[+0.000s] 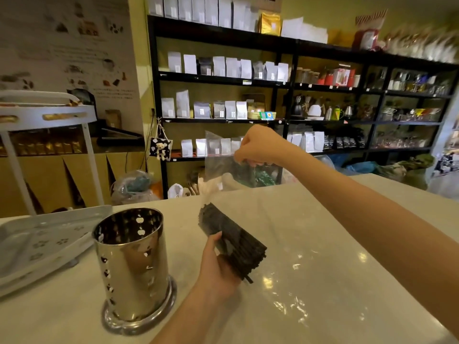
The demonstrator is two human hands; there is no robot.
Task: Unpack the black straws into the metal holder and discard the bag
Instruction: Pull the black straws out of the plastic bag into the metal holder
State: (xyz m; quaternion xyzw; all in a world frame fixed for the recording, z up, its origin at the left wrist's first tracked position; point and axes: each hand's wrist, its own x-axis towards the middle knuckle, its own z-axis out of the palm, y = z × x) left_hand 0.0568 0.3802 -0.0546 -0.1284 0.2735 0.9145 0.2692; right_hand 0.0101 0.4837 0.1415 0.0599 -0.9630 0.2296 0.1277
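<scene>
My left hand (215,266) grips a thick bundle of black straws (231,240), held tilted just above the white counter. My right hand (258,147) is raised higher and farther out, fingers closed on the top edge of a clear plastic bag (218,157) that hangs loose and looks empty. The metal holder (131,264), a shiny perforated cylinder on a round base, stands upright on the counter to the left of the straws. I see nothing inside it.
A white perforated tray (42,244) lies at the counter's left edge, touching the space behind the holder. Black shelves (285,115) with pouches and kettles stand beyond the counter. A white cart (47,115) is at the far left.
</scene>
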